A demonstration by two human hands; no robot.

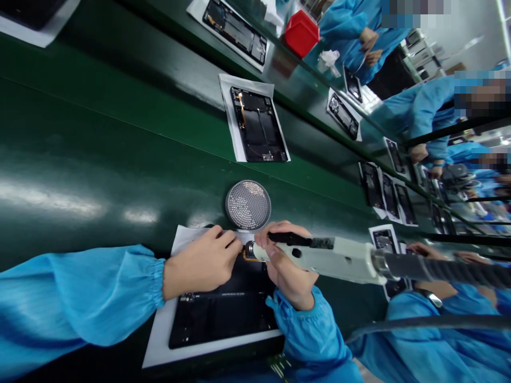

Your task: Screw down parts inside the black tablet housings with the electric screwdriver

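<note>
View from a head-worn camera, tilted, looking down on a dark green conveyor belt [99, 159] at an assembly line. The wearer's arms, in bright blue cleanroom sleeves, meet over an open tablet chassis [223, 311]. It is black with its inner parts exposed, and it lies on a white sheet [159, 340] at the near edge of the belt. The right hand [285, 268] is wrapped firmly around the front of a white electric screwdriver [335, 258], whose thick hose trails off to the right. The tool lies nearly level, with its metal tip [249, 249] at the chassis's top edge, beside a thin orange flex cable [250, 260]. The left hand [203, 260] rests on the chassis with its fingers drawn close together right at the tip. It cannot be made out whether a screw sits between them. Just beyond the hands sits a round screw tray [248, 205] with a perforated grey surface. The step in hand looks like driving a screw at that top edge, which calls for a steady bit and a chassis held still. Further along the belt lie more open chassis [259, 125] on white sheets, along with a red bin [301, 33]. Co-workers in the same blue sleeves [423, 106] work along the right side.
</note>
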